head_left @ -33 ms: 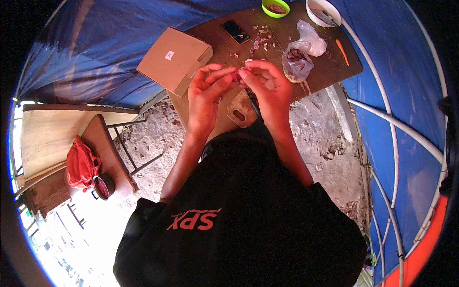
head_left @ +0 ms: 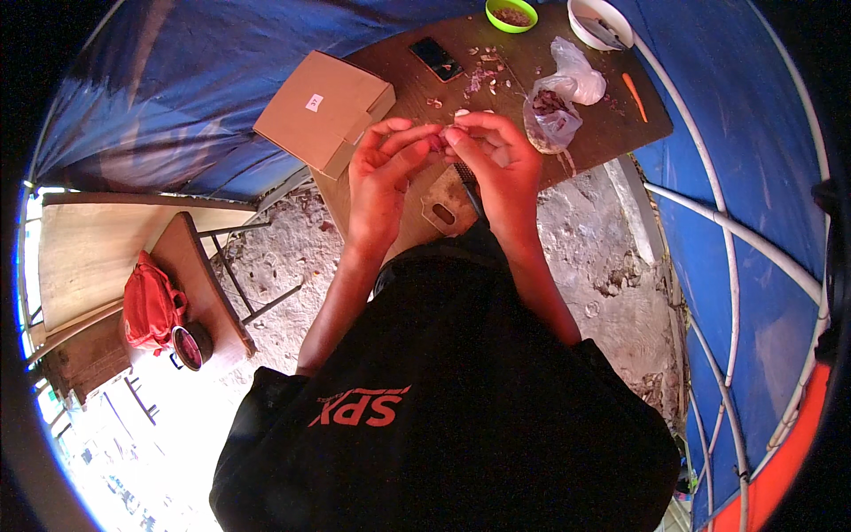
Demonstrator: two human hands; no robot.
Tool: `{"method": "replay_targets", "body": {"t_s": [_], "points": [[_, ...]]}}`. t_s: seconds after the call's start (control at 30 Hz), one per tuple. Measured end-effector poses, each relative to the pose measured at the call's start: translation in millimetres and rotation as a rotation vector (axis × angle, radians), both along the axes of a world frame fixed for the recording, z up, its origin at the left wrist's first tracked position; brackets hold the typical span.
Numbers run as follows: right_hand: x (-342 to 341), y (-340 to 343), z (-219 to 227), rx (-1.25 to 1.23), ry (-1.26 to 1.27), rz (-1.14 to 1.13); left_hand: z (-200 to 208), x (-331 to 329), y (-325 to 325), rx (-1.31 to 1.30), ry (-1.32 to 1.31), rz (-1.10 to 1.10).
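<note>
Both hands are raised over the near edge of the brown table and meet at the fingertips. My left hand (head_left: 379, 182) pinches a small reddish-purple shallot (head_left: 436, 142) between thumb and fingers. From the other side, the thumb and forefinger of my right hand (head_left: 510, 173) close on the same shallot, which the fingers partly hide. Just beyond, shallot peelings (head_left: 483, 78) and pale bits lie scattered on the table. To the right, a clear plastic bag (head_left: 551, 120) holds dark reddish shallots. Beneath my hands is a wooden cutting board (head_left: 441, 208) with a handle hole.
A cardboard box (head_left: 324, 106) stands at the table's left, with a dark phone (head_left: 436, 58) beyond it. Towards the far right are a green bowl (head_left: 511, 25), a white bowl (head_left: 585, 37) with utensils and a slim orange thing (head_left: 635, 96). Blue tarpaulin (head_left: 753, 133) hangs on the right.
</note>
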State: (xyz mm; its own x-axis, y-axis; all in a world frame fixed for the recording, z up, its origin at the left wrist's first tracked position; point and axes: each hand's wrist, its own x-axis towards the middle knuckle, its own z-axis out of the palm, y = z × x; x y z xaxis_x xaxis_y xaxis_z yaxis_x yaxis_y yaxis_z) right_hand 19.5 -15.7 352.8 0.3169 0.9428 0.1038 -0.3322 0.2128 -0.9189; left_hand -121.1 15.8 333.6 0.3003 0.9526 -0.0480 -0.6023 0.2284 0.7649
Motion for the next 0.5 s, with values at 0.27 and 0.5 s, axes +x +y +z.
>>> {"method": "replay_targets", "body": {"t_s": [0.27,0.5], "points": [[20,27,-36,-0.107,-0.116,-0.001,-5,-7,13,-0.025,-0.111,0.02],[25,58,-50,0.257,-1.02,-0.127,-9,-19,23,-0.16,-0.198,0.028]]}}
